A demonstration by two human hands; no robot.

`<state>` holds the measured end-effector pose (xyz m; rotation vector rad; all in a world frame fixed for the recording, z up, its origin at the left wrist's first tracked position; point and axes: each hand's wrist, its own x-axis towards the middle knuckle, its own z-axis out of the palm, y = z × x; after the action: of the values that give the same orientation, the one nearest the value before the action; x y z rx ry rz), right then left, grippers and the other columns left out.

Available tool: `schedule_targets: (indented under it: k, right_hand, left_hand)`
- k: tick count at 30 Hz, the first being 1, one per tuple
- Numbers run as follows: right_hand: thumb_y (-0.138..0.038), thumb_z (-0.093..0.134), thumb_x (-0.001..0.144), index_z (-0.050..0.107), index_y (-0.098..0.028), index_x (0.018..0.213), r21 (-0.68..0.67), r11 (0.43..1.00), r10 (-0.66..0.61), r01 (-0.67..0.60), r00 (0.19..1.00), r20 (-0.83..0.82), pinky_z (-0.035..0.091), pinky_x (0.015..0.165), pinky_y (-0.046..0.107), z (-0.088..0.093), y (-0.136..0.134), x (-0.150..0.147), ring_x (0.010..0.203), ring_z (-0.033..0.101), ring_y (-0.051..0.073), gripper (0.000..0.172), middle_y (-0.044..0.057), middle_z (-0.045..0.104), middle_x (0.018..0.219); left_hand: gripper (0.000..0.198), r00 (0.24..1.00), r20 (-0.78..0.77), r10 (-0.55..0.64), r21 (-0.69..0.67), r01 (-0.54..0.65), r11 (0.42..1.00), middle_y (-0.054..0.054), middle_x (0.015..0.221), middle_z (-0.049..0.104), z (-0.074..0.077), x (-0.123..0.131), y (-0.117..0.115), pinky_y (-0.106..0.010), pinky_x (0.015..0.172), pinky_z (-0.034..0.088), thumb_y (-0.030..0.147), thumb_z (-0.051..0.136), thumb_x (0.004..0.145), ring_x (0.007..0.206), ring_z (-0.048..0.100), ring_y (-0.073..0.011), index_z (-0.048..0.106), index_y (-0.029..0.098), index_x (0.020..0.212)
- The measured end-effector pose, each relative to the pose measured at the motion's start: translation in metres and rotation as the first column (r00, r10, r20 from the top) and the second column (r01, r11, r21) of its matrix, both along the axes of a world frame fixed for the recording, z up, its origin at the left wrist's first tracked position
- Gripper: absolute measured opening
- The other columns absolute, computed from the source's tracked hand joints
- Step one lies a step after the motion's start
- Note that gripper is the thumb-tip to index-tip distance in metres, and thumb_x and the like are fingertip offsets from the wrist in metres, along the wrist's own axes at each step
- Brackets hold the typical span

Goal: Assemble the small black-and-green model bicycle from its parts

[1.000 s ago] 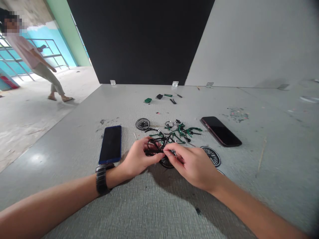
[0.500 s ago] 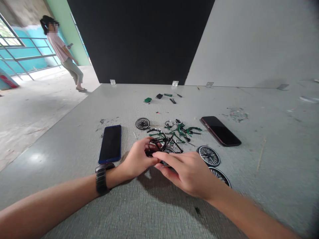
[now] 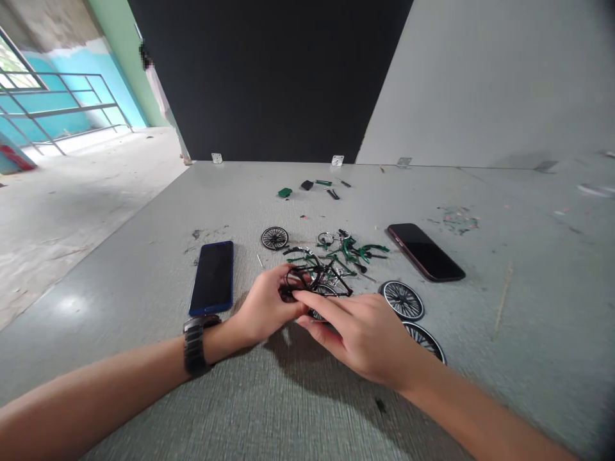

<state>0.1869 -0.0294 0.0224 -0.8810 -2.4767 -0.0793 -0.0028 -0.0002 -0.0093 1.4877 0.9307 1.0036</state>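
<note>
My left hand [image 3: 264,301] is closed round one end of a black model bicycle frame [image 3: 344,282], whose thin tubes stick out to the right. My right hand [image 3: 368,330] presses its fingertips together against the same end, with the index finger on the frame. A thin sliver shows by the right thumb, too small to name. Behind the hands, green and black model bicycle parts [image 3: 350,246] lie in a heap. Two spoked toy wheels [image 3: 403,301] lie beside my right hand, one partly hidden by the wrist. Another small wheel [image 3: 275,238] lies beyond my left hand.
A blue-edged phone [image 3: 212,278] lies left of my hands, a dark phone [image 3: 426,252] to the right. Farther back are a green piece [image 3: 285,192], a black piece [image 3: 307,185] and small tools. An upright black panel [image 3: 273,83] bounds the table; a person [image 3: 157,89] is partly behind it.
The person in the background has walked right and is now mostly hidden by the black panel. My hands and the model frame have barely moved.
</note>
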Motion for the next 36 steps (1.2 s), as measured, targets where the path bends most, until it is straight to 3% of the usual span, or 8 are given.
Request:
schedule_targets:
  k: [6, 14, 26, 31, 36]
  right_hand:
    - [-0.034, 0.046, 0.105, 0.068, -0.012, 0.123, 0.051, 0.999, -0.006, 0.005, 1.000, 0.015, 0.033, 0.048, 0.031, 0.0010, -0.0005, 0.0017, 0.051, 0.065, 0.013, 0.036, 0.001, 0.075, 0.069]
    - [-0.035, 0.048, 0.104, 0.069, -0.013, 0.113, 0.009, 1.000, -0.009, 0.009, 1.000, 0.008, 0.030, 0.047, 0.032, -0.0023, 0.0009, 0.0009, 0.047, 0.061, 0.013, 0.032, 0.000, 0.072, 0.064]
    - [-0.028, 0.050, 0.103, 0.069, -0.015, 0.124, 0.162, 0.986, -0.041, 0.030, 0.997, 0.069, 0.030, 0.049, 0.033, 0.0006, 0.0005, 0.0054, 0.048, 0.061, 0.014, 0.031, -0.001, 0.074, 0.069]
    - [-0.023, 0.047, 0.102, 0.068, -0.016, 0.124, 0.078, 0.996, -0.037, 0.034, 0.999, 0.031, 0.033, 0.051, 0.031, -0.0016, 0.0024, 0.0051, 0.054, 0.065, 0.013, 0.032, 0.000, 0.077, 0.077]
    - [-0.023, 0.048, 0.101, 0.065, -0.014, 0.128, -0.076, 0.996, -0.053, 0.048, 0.996, -0.068, 0.035, 0.050, 0.029, -0.0060, 0.0039, 0.0045, 0.049, 0.060, 0.011, 0.033, 0.000, 0.077, 0.077]
  left_hand:
    - [0.023, 1.000, -0.010, 0.019, -0.002, -0.019, 1.000, -0.004, 0.087, 0.069, 0.0015, -0.0002, -0.0002, -0.026, 0.066, 0.049, 0.015, 0.071, 0.072, 0.075, 0.062, -0.0145, 0.061, 0.015, 0.092]
    - [0.023, 1.000, 0.019, -0.021, -0.011, 0.021, 1.000, -0.005, 0.088, 0.071, 0.0008, 0.0007, -0.0016, -0.028, 0.071, 0.052, 0.008, 0.069, 0.072, 0.082, 0.067, -0.0172, 0.062, 0.015, 0.093]
    - [0.022, 1.000, 0.007, 0.020, 0.008, -0.020, 1.000, -0.007, 0.096, 0.073, 0.0010, 0.0006, 0.0003, -0.028, 0.074, 0.052, 0.015, 0.071, 0.077, 0.086, 0.067, -0.0176, 0.063, 0.013, 0.097]
    - [0.026, 1.000, 0.015, 0.005, -0.006, -0.005, 1.000, -0.007, 0.097, 0.072, -0.0022, -0.0001, -0.0007, -0.028, 0.072, 0.053, 0.022, 0.075, 0.077, 0.086, 0.067, -0.0177, 0.062, 0.014, 0.097]
    - [0.025, 0.999, -0.045, 0.017, 0.017, -0.016, 1.000, -0.004, 0.088, 0.070, -0.0054, -0.0013, -0.0008, -0.026, 0.064, 0.051, 0.026, 0.076, 0.079, 0.075, 0.065, -0.0153, 0.059, 0.015, 0.094]
